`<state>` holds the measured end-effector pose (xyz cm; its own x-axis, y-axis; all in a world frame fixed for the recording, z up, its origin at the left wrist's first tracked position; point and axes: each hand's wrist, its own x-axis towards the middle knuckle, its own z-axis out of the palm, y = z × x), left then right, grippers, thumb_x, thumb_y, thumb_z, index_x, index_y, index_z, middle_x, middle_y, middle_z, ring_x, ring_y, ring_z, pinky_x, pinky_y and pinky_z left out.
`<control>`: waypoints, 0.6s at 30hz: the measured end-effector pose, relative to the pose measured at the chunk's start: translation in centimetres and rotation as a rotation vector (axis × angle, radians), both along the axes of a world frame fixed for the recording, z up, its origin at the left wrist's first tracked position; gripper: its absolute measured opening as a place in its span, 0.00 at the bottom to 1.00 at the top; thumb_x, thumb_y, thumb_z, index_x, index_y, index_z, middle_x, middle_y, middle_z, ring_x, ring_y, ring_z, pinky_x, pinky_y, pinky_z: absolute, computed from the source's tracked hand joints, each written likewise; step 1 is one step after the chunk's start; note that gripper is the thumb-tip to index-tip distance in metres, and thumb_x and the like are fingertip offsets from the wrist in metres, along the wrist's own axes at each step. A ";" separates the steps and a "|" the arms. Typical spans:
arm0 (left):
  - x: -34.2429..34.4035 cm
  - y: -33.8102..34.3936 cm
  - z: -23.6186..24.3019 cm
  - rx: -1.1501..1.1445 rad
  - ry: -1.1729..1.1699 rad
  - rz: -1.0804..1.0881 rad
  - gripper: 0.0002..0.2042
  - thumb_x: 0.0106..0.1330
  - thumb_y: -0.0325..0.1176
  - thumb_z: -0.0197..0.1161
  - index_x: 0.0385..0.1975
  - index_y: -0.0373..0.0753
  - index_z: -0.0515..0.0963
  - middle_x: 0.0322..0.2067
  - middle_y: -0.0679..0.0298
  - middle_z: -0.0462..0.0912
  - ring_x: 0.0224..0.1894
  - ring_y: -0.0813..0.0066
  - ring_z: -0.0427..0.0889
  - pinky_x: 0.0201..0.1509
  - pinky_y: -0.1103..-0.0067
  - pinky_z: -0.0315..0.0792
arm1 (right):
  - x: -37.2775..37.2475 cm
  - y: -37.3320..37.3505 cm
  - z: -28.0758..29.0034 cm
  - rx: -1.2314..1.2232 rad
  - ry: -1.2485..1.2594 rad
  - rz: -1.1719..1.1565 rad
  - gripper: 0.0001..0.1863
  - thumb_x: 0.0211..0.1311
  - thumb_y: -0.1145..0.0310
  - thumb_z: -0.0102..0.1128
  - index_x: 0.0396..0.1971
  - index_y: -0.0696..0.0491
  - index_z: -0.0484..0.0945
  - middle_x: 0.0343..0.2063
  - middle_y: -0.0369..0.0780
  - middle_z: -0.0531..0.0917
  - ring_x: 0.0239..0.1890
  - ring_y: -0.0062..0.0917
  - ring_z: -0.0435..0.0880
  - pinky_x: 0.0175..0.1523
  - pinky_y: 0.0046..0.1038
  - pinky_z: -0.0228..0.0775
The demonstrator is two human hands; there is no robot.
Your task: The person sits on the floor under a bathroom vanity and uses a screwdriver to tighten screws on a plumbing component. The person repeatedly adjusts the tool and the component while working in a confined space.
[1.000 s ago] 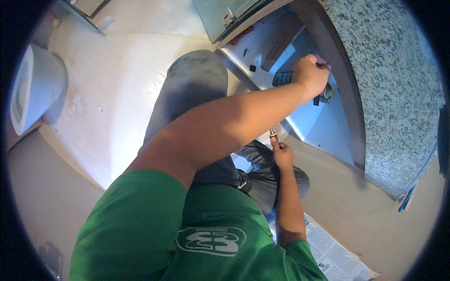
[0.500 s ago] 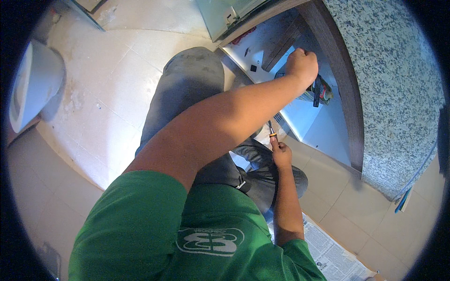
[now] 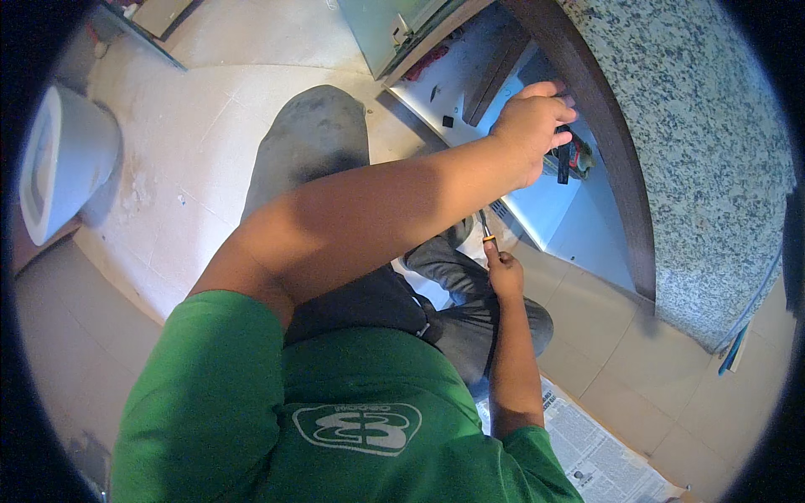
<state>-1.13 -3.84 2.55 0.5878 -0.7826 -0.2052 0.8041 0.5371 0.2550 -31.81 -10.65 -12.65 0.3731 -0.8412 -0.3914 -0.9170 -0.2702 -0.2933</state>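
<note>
My left hand (image 3: 532,130) reaches across into the cabinet, its fingers apart and curved near the dark wooden frame (image 3: 616,142). I see nothing in its grip. Just beyond the fingers are a black bar-like piece (image 3: 563,166) and a green package (image 3: 581,158) on the white cabinet floor (image 3: 579,226). Lower down, above my folded leg, my right hand (image 3: 505,272) is closed around the handle of a screwdriver (image 3: 489,239). The handle has an orange band, and the metal shaft points up toward the cabinet's edge.
A speckled stone slab (image 3: 696,168) borders the cabinet on the right. At the top stands a glass panel (image 3: 377,33) with a metal fitting. A dark wooden board (image 3: 501,80) lies inside the cabinet. Newspaper (image 3: 587,444) covers tiles at lower right; a white toilet (image 3: 67,163) stands far left.
My left hand has gone from a closed, bent-down pose to spread fingers, with the forearm now lying flatter. The right hand and screwdriver have hardly moved. The view has shifted slightly.
</note>
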 end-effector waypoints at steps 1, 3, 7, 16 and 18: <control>0.0 0.4 0.4 -0.002 -0.002 -0.012 0.29 0.64 0.28 0.60 0.66 0.33 0.63 0.58 0.54 0.74 0.61 0.58 0.74 0.66 0.58 0.67 | -0.2 -0.1 -0.2 0.001 -0.005 -0.003 0.34 0.58 0.35 0.66 0.17 0.57 0.77 0.13 0.36 0.75 0.14 0.22 0.74 0.23 0.27 0.64; 0.0 1.0 1.1 -0.005 -0.006 -0.037 0.30 0.65 0.29 0.60 0.68 0.34 0.61 0.58 0.54 0.73 0.62 0.58 0.73 0.67 0.58 0.66 | -0.8 -0.3 -0.5 0.022 0.016 -0.027 0.37 0.57 0.32 0.63 0.19 0.58 0.78 0.17 0.42 0.78 0.21 0.30 0.77 0.30 0.32 0.67; 0.9 1.0 0.6 0.051 -0.057 -0.024 0.25 0.66 0.30 0.60 0.64 0.36 0.66 0.57 0.57 0.75 0.58 0.60 0.74 0.65 0.59 0.68 | 1.4 0.7 1.7 0.120 0.048 -0.094 0.42 0.56 0.27 0.58 0.23 0.61 0.80 0.23 0.51 0.82 0.31 0.45 0.83 0.42 0.41 0.73; 0.8 -0.3 -0.5 0.060 -0.105 -0.131 0.17 0.67 0.31 0.60 0.55 0.38 0.73 0.53 0.61 0.78 0.55 0.63 0.75 0.61 0.62 0.70 | 0.3 -0.4 0.0 0.057 -0.074 -0.043 0.33 0.60 0.37 0.66 0.17 0.55 0.76 0.12 0.34 0.73 0.14 0.21 0.73 0.22 0.26 0.63; 0.6 -0.8 -1.1 0.036 -0.122 -0.158 0.17 0.67 0.31 0.60 0.54 0.38 0.73 0.52 0.61 0.79 0.56 0.63 0.75 0.61 0.61 0.70 | 0.2 -0.4 -0.2 0.060 -0.090 -0.048 0.33 0.60 0.37 0.66 0.17 0.55 0.76 0.12 0.34 0.73 0.14 0.21 0.73 0.22 0.26 0.63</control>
